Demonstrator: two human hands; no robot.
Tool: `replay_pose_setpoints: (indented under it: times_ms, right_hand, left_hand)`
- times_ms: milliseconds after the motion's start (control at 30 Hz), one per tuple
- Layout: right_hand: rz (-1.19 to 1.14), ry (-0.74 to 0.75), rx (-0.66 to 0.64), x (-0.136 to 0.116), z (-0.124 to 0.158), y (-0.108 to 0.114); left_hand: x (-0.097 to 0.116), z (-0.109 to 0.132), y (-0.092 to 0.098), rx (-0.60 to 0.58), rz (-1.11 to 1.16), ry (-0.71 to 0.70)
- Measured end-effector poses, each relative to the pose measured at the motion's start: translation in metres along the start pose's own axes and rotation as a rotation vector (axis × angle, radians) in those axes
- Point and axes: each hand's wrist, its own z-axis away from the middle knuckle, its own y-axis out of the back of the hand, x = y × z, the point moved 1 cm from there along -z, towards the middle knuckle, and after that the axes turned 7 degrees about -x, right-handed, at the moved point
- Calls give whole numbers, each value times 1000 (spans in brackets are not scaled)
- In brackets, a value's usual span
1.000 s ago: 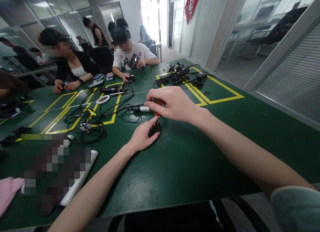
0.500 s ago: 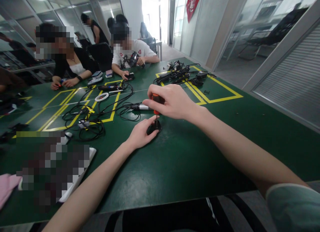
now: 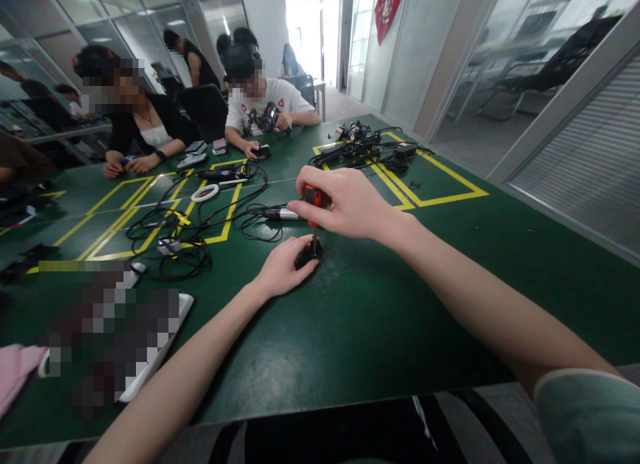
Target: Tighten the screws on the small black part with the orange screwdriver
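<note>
My right hand [image 3: 345, 201] is closed around the red and black handle of a screwdriver [image 3: 315, 197], held upright with its shaft pointing down. Its tip meets a small black part [image 3: 315, 249] on the green table [image 3: 280, 357]; the exact contact point is too small to make out. My left hand [image 3: 285, 267] grips that part from the left, thumb in front and fingers behind. Just beyond my hands lies a silver and black cylindrical tool [image 3: 283, 214] with a black cable, partly hidden by my right fingers.
Coiled black cables [image 3: 185, 257] and a white ring [image 3: 205, 193] lie left of centre. A heap of black parts [image 3: 357, 147] sits at the back right, near small screws [image 3: 415, 184]. White-edged flat objects [image 3: 185, 311], blurred out, lie front left. Co-workers sit across the table.
Both hands keep nearly the same place and grip, the screwdriver still upright on the black part. The whole view has shifted very slightly.
</note>
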Motion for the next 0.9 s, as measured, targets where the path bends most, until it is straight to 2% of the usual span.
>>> replay_pose_setpoints:
  times_ms: [367, 900]
  right_hand:
    - [42, -4, 58, 0, 0, -2]
    - [48, -10, 47, 0, 1, -3]
  left_hand:
    - [-1, 1, -1, 24, 31, 51]
    - [0, 0, -1, 15, 48, 59]
